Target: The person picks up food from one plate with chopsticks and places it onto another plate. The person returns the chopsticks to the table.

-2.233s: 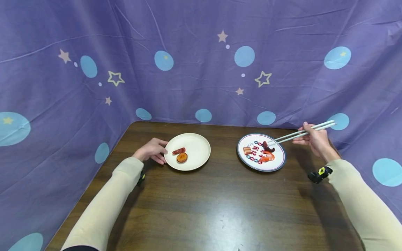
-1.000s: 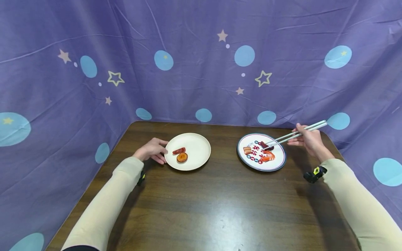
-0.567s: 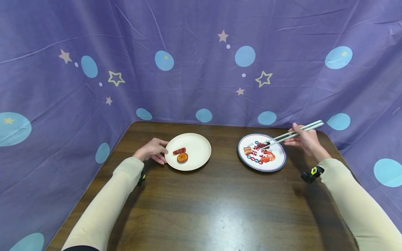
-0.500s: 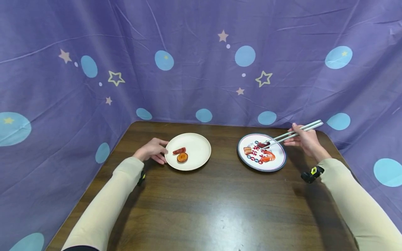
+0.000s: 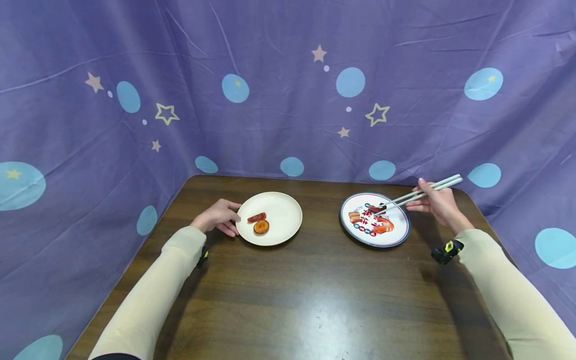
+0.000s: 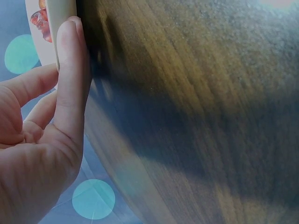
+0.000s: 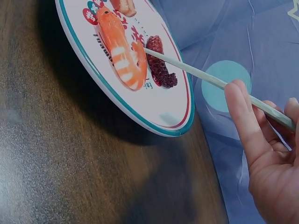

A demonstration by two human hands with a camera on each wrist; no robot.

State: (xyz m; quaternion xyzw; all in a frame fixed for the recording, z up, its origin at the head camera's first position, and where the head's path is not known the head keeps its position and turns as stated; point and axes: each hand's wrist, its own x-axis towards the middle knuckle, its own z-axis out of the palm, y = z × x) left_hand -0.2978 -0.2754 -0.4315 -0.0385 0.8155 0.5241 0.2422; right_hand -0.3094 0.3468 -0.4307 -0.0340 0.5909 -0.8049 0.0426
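Note:
At the left in the head view, my left hand (image 5: 218,216) pinches the near-left rim of a plain cream plate (image 5: 283,215), thumb and fingers at its edge. On that plate lie a small red sausage-like piece (image 5: 257,217) and a round browned slice (image 5: 261,227). My right hand (image 5: 440,204) grips pale green chopsticks (image 7: 201,73). Their tips lie low over a white plate with a blue rim (image 5: 398,236), at a dark red octopus tentacle (image 7: 161,72). Beside the tentacle is an orange shrimp (image 7: 119,53); a brown-pink meat piece (image 5: 354,217) sits at the plate's left.
Both plates stand toward the back of a brown wooden table (image 5: 288,285), with a gap between them. A purple curtain (image 5: 270,135) with stars and blue ovals hangs behind the table and along its sides.
My right hand and the chopsticks have moved left, and the tentacle has shifted slightly left and turned on its plate. My left hand and the cream plate have stayed in place.

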